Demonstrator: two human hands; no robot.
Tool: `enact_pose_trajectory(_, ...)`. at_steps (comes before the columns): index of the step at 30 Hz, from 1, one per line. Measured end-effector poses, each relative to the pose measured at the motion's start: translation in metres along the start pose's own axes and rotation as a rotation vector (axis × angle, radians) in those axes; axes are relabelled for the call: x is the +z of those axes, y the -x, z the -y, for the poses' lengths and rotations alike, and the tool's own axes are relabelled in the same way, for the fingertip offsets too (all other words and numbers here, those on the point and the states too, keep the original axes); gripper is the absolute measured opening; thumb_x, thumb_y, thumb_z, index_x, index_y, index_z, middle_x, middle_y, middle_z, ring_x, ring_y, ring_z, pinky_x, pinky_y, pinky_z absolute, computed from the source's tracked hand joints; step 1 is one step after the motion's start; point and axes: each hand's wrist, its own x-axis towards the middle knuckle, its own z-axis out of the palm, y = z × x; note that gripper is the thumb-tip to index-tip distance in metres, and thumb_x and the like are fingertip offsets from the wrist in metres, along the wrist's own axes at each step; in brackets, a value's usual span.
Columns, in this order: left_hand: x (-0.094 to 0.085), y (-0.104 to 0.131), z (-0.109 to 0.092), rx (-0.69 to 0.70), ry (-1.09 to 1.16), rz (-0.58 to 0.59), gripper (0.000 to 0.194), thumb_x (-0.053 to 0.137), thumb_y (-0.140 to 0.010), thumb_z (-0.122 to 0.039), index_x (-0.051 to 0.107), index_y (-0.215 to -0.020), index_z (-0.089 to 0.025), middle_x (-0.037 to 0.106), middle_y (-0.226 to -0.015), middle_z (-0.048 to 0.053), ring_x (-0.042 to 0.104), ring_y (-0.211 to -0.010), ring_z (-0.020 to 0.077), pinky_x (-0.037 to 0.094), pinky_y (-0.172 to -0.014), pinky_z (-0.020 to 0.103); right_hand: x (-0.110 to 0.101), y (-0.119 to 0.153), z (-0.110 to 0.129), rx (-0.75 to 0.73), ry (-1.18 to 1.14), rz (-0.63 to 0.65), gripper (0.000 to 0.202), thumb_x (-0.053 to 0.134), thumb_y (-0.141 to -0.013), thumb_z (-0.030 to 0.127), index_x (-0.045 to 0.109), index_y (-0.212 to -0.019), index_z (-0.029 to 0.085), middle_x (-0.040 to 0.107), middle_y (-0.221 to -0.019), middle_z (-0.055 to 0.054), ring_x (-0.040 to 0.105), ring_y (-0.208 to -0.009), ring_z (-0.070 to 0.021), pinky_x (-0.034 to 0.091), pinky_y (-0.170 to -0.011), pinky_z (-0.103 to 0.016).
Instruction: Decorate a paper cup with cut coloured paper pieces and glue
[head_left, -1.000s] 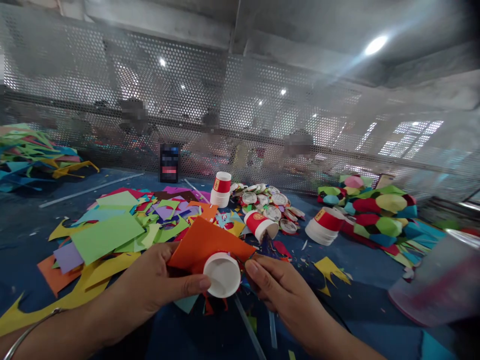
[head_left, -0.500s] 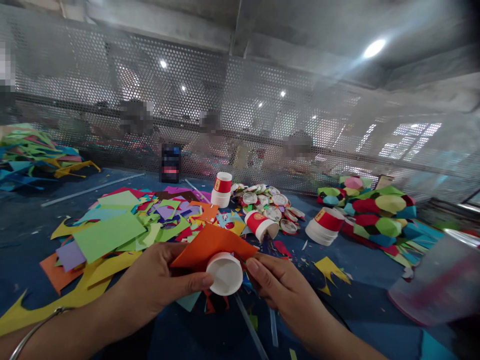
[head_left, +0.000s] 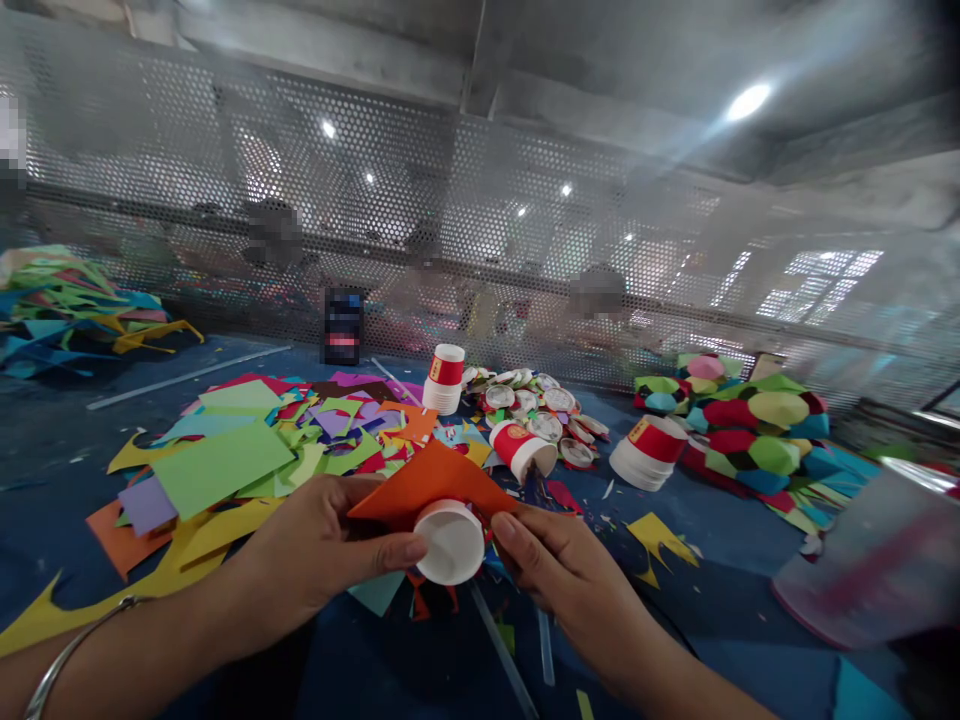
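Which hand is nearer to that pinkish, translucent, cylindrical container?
Right: the right hand is left of the container, apart from it; the left hand is farther left, thumb at the white round cup.

Between my hands (head_left: 559, 565) I have a cup (head_left: 450, 545), with a paper sheet (head_left: 439, 482) just behind it. On the counter (head_left: 727, 600), I see paper pieces (head_left: 225, 465) leftward, a container (head_left: 862, 565) rightward, discs (head_left: 546, 428) farther back, and a perforated screen (head_left: 375, 215) behind everything.

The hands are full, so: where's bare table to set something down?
Right: bare blue tabletop between yellow scrap and frosted tub. Left: between clear strip and coloured sheets, bar flecks. Crowded: beyond left hand and right hand, with sheets, cups, discs.
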Motion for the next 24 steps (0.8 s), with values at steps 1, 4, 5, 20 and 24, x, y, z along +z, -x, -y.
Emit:
enact_pose_trajectory(1,0.0,0.0,0.0,0.005,0.001,0.009,0.03,0.082,-0.068,-0.03,0.079,-0.097,-0.022,0.08,-0.091,0.002,0.071,-0.088,0.0227,0.056,-0.085,0.032,0.0,0.0,0.0,0.003,0.002,-0.001,0.05,0.048,-0.096,0.065,0.044,-0.069,0.022,0.028,-0.06,0.007,0.021,-0.051,-0.0098,0.017,-0.046,-0.027)
enact_pose_trajectory(4,-0.002,0.0,0.002,0.026,-0.011,0.036,0.034,0.082,-0.069,-0.033,0.078,-0.101,-0.023,0.08,-0.095,0.001,0.071,-0.093,0.0238,0.055,-0.087,0.032,0.001,0.0,0.001,-0.008,0.026,-0.004,0.051,0.048,-0.096,0.065,0.045,-0.069,0.022,0.028,-0.061,0.007,0.022,-0.052,-0.01,0.018,-0.046,-0.027)
enact_pose_trajectory(5,-0.002,0.0,0.002,0.03,-0.02,0.042,0.034,0.082,-0.071,-0.035,0.078,-0.102,-0.023,0.08,-0.096,0.001,0.071,-0.094,0.0243,0.055,-0.087,0.032,0.0,0.0,0.001,-0.018,0.039,-0.008,0.051,0.048,-0.096,0.064,0.045,-0.069,0.022,0.029,-0.061,0.007,0.022,-0.053,-0.0101,0.018,-0.047,-0.027)
enact_pose_trajectory(20,-0.009,-0.005,0.012,0.108,-0.144,-0.056,0.03,0.072,-0.081,-0.047,0.077,-0.09,-0.019,0.077,-0.081,0.004,0.07,-0.081,0.0226,0.055,-0.074,0.03,0.002,-0.002,-0.002,-0.006,-0.103,-0.005,0.051,0.048,-0.095,0.066,0.046,-0.072,0.022,0.026,-0.06,0.008,0.017,-0.05,-0.0087,0.014,-0.044,-0.026)
enact_pose_trajectory(24,-0.008,-0.006,0.01,0.128,-0.124,-0.08,0.031,0.074,-0.08,-0.043,0.074,-0.101,-0.021,0.078,-0.09,0.005,0.071,-0.088,0.0249,0.056,-0.079,0.033,0.003,-0.002,-0.002,-0.004,-0.141,-0.023,0.051,0.051,-0.093,0.068,0.051,-0.074,0.02,0.027,-0.059,0.009,0.017,-0.05,-0.0082,0.014,-0.044,-0.025)
